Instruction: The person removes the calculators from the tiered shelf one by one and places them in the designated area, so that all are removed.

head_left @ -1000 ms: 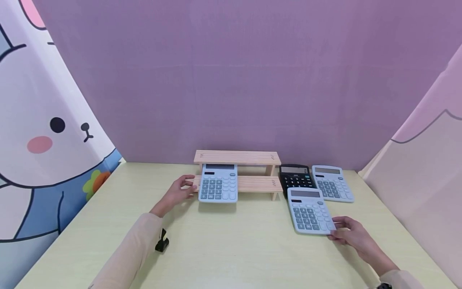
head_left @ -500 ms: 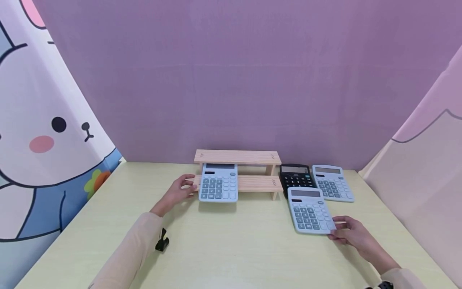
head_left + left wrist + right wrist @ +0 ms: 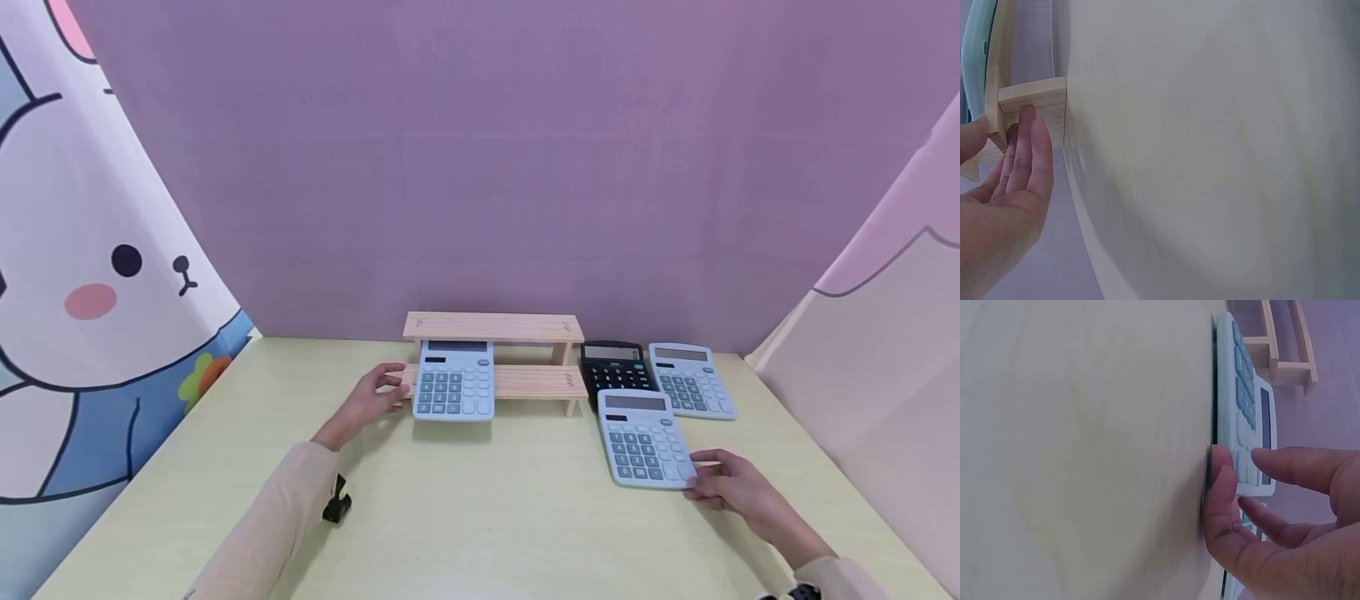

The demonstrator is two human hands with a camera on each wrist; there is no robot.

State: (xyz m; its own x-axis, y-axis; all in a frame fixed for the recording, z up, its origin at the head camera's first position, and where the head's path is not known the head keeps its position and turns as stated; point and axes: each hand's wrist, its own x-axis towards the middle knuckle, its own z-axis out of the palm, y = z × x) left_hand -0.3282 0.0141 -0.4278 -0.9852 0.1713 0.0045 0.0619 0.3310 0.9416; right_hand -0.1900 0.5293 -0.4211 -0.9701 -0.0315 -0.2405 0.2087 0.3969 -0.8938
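Note:
My left hand (image 3: 369,398) grips the left end of a small two-tier wooden shelf (image 3: 540,382). In the left wrist view its thumb lies on the lower board and the fingers reach underneath, by the leg. A pale blue calculator (image 3: 453,379) leans on this shelf, its lower edge jutting past the lower board. At the right, my right hand (image 3: 738,492) pinches the lower right corner of a second pale blue calculator (image 3: 645,442). The right wrist view has the thumb (image 3: 1297,467) over the keys and a fingertip (image 3: 1221,464) at the underside, close to the table.
Behind the pinched calculator lie a black calculator (image 3: 611,367), partly covered by it, and another pale blue one (image 3: 692,382). A purple cloth (image 3: 480,167) rises behind the pale table (image 3: 480,517). Printed cloth (image 3: 90,208) hangs along the left side.
The printed cloth at the left has shifted slightly rightward. Both hands, the shelf and the calculators stay practically where they were.

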